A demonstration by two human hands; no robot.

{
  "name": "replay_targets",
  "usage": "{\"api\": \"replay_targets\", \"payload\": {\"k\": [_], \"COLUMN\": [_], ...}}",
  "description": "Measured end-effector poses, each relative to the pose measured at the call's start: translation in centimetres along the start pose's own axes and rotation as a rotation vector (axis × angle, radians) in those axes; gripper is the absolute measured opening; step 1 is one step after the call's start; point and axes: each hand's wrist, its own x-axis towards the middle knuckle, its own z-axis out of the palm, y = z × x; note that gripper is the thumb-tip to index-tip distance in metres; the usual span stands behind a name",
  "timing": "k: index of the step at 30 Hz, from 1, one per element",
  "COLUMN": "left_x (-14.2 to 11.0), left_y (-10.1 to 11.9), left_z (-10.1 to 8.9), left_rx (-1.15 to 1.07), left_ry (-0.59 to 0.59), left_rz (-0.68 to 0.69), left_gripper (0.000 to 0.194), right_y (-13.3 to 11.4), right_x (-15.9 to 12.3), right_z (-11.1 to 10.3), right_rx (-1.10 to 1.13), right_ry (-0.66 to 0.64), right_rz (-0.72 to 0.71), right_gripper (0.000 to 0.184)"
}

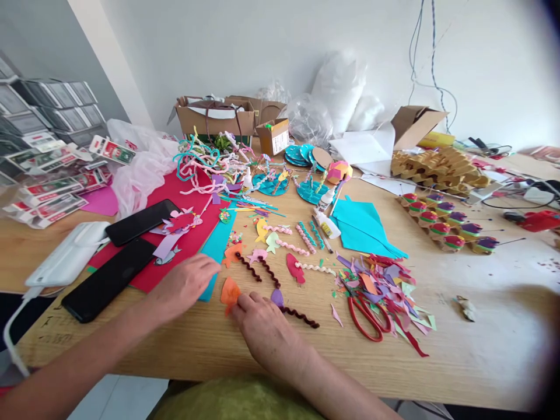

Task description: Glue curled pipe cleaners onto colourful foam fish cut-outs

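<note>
My right hand (266, 325) is closed at the edge of an orange paper fish (229, 293) near the front of the table. Beside its knuckles lies a purple paper piece (277, 297) with a dark brown twisted pipe cleaner (301, 317). My left hand (187, 283) is just above the blue paper (217, 262), its fingers bent and pressed together; anything between them is hidden. Ahead of both hands lie another orange paper fish (233, 254) and a pink paper fish (256, 255) with brown twisted stems. A red paper fish (295, 268) with a pale twisted stem is farther right.
Red-handled scissors (367, 318) lie by a heap of paper scraps (394, 291) on the right. Two phones (109, 280) rest on red paper at left. Glue bottles (327, 224), pipe cleaners (205, 163) and painted egg-carton pieces (450, 219) stand farther back, before cardboard boxes (214, 119).
</note>
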Motion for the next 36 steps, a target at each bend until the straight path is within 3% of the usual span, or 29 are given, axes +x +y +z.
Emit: {"api": "replay_targets", "payload": {"k": [8, 14, 18, 20, 24, 28, 33, 36], "left_x": [-3.2, -4.0, -4.5, -4.6, -4.6, -4.7, -4.9, -4.8], "left_y": [2.7, 2.3, 1.9, 1.8, 1.7, 1.3, 0.7, 0.5], "left_z": [2.6, 4.0, 4.4, 4.3, 4.0, 4.6, 5.8, 5.7], "left_rx": [-0.037, 0.034, 0.052, 0.05, 0.036, 0.005, 0.032, 0.064], "left_ry": [0.12, 0.12, 0.106, 0.091, 0.081, 0.117, 0.191, 0.2], "left_rz": [0.203, 0.212, 0.215, 0.227, 0.234, 0.22, 0.21, 0.222], "left_gripper": [0.034, 0.037, 0.036, 0.036, 0.039, 0.04, 0.036, 0.034], "right_y": [-0.6, -0.6, 0.5, 1.7, 5.7, 11.2, 16.7, 17.9], "right_x": [0.7, 0.8, 0.2, -0.8, -4.2, -7.3, -8.2, -7.1], "right_z": [-0.2, 0.3, -0.8, -2.1, -4.8, -5.9, -6.3, -6.7], "right_rx": [0.038, 0.043, 0.158, 0.282, 0.47, 0.353, 0.084, -0.011], "right_ry": [-0.016, 0.009, 0.021, 0.076, 0.322, 0.52, 0.566, 0.444], "right_rz": [0.026, 0.03, 0.055, 0.127, 0.253, 0.593, 0.901, 0.94], "right_gripper": [0.025, 0.027, 0.024, 0.025, 0.024, 0.021, 0.021, 0.024]}}
